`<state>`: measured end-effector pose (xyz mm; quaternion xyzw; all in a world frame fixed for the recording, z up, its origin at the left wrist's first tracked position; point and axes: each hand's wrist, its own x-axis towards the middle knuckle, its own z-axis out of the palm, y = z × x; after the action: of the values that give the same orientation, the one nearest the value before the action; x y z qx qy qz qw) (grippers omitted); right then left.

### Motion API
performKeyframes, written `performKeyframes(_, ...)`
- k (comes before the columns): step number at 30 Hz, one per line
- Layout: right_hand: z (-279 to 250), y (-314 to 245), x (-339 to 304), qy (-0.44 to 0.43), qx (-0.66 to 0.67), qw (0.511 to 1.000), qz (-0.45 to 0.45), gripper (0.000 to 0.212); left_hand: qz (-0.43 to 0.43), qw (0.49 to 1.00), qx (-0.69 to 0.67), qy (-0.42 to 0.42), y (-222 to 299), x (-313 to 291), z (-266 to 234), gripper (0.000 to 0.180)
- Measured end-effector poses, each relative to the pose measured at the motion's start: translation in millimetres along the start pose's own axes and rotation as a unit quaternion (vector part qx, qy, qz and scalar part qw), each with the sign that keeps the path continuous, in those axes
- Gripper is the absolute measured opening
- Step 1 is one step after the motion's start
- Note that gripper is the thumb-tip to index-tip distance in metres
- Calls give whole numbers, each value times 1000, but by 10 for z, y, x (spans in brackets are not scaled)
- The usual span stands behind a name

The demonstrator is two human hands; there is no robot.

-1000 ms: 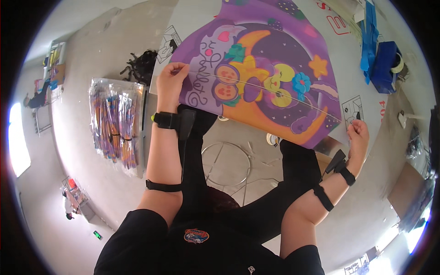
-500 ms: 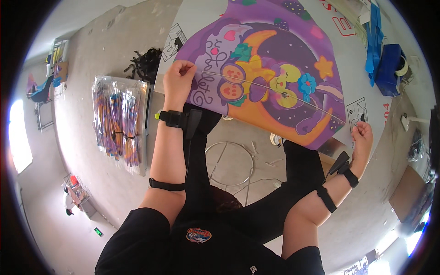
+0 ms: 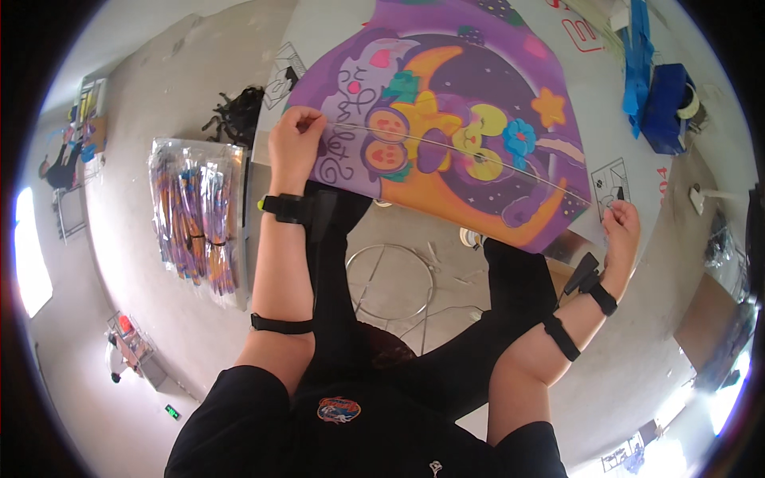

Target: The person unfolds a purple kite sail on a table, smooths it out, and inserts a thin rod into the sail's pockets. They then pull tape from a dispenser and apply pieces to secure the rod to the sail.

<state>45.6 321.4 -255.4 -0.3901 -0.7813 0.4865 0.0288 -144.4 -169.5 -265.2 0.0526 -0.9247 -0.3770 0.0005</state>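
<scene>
Left hand (image 3: 295, 143) is at the sheet's (image 3: 458, 99) left edge, thumb and fingertips pressed together, pinching the end of a thin pale line (image 3: 453, 146); rod or taut cord, can't tell which. Right hand (image 3: 624, 227) is just past the sheet's right corner, fingers curled with thumb near them, too small to tell if they're closed on the line's other end. Sheet is purple with a moon-and-animal print, lies between the 2 hands and runs on ahead of them, over a white board (image 3: 594, 107) that shows ahead of the right hand. Line crosses the print from the left fingertips toward the right hand, nearly straight; can't tell if it touches all the way. My read: step in hand is laying the line across the sheet and truing it up. Next move calls for a steady left pinch, the right end kept by that corner, and an even pull; uneven pull could skew the line or wrinkle the sheet. Around: blue bin (image 3: 668, 111) ahead and right of the right hand, bagged bundle (image 3: 195, 219) left of the left hand and nearer the body, dark heap (image 3: 239, 113) left and slightly ahead of it, neither hand on any of the 3
</scene>
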Motion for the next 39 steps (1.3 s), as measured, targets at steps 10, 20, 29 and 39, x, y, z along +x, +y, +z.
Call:
performKeyframes(10, 61, -12, -10, 15, -9, 1000, -8, 17, -3, 1000, -14, -14, -39, 25, -24, 11)
performKeyframes(20, 66, -48, -22, 35, -17, 999, 6, 20, -8, 1000, -19, -17, -30, 25, -9, 12)
performKeyframes(29, 94, -156, -72, 39, -39, 998, 15, 19, -25, 999, -19, -21, 5, 18, -9, 11)
performKeyframes(39, 119, -137, -68, 36, -50, 998, -4, 18, -11, 1000, -19, -11, -135, 54, -4, 12)
